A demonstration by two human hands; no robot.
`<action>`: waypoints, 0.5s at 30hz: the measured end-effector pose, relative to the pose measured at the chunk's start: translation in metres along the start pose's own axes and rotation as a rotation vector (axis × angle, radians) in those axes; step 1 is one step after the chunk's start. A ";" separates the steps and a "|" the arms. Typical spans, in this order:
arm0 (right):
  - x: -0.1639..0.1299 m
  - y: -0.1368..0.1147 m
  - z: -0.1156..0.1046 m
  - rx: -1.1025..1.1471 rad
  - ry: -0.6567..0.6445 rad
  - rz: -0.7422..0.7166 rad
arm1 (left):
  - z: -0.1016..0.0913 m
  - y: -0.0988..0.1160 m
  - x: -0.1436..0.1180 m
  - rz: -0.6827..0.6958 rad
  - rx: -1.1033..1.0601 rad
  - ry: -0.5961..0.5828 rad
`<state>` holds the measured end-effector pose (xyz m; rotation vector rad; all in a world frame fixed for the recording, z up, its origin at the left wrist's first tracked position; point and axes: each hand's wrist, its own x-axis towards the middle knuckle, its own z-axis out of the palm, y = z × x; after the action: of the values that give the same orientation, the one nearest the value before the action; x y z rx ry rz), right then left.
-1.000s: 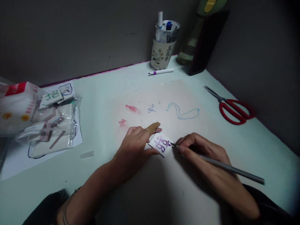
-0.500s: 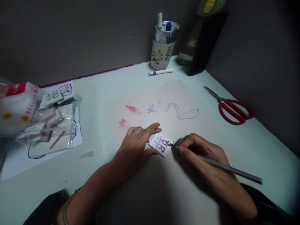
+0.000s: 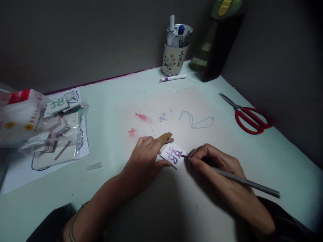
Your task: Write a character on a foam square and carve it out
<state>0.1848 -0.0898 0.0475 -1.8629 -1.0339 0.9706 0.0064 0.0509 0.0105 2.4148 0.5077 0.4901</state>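
My left hand [image 3: 147,155] is closed on a small white block [image 3: 181,162], fingers along its far edge and thumb along its near edge. A tan sleeve [image 3: 164,137] covers one of its fingers. Purple character strokes mark the block's top face. In my right hand [image 3: 219,164] is a slim grey pen-shaped tool [image 3: 254,184], gripped like a pencil. Its dark pointed tip meets the block's right side, by the purple strokes. Whether the tip is a blade or a nib is too small to tell.
Red-handled scissors [image 3: 248,117] lie at the right. A purple-banded marker [image 3: 174,78] rests before a cup of pens [image 3: 174,60], beside a green bottle [image 3: 202,53] and dark upright slab [image 3: 223,47]. Leftward are a plastic bag [image 3: 21,117], a clear pouch [image 3: 60,148] and a white strip [image 3: 94,166].
The tool's tip has shifted very slightly, and its rear end has moved a little left with my right hand. My left hand and the block stay in place.
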 end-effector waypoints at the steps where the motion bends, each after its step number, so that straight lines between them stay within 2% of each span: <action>1: 0.000 0.000 0.000 0.000 0.006 0.002 | 0.000 0.000 0.000 0.000 0.001 -0.001; 8: 0.004 0.001 0.000 0.083 0.059 0.097 | -0.001 0.000 0.000 0.003 -0.025 0.007; 15: 0.002 0.001 0.001 0.080 0.058 0.070 | -0.001 0.000 0.001 0.044 -0.017 -0.015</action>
<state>0.1850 -0.0880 0.0452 -1.8606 -0.8880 0.9792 0.0063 0.0519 0.0112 2.4162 0.4431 0.4928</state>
